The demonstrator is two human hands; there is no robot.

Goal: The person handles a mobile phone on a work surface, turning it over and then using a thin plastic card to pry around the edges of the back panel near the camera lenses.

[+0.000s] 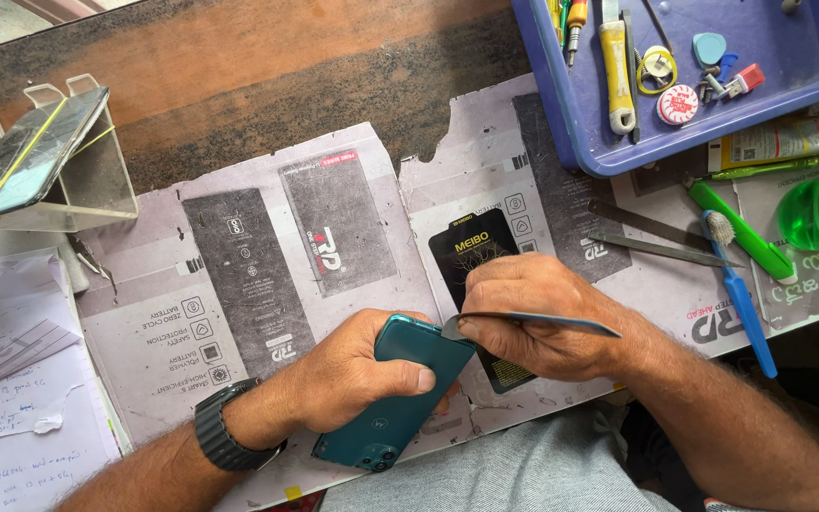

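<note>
Head view: left hand (pixel 348 374) in a firm grip on a teal phone (pixel 400 398), back up, near the worktop (pixel 239 85) edge. Right hand (pixel 533 318) pinches a thin card (pixel 561 325), tip at the phone's top seam. Judgement: keep the card flat and shallow. Blue tray (pixel 571 123) lies beyond.

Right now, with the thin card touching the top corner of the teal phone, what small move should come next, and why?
Probably slide the thin card a little further along the edge of the teal phone. The right hand pinches the card with its tip at the phone's upper corner, while the left hand grips the phone back side up. How deep the tip sits cannot be seen, so only a gentle push seems wise.
</note>
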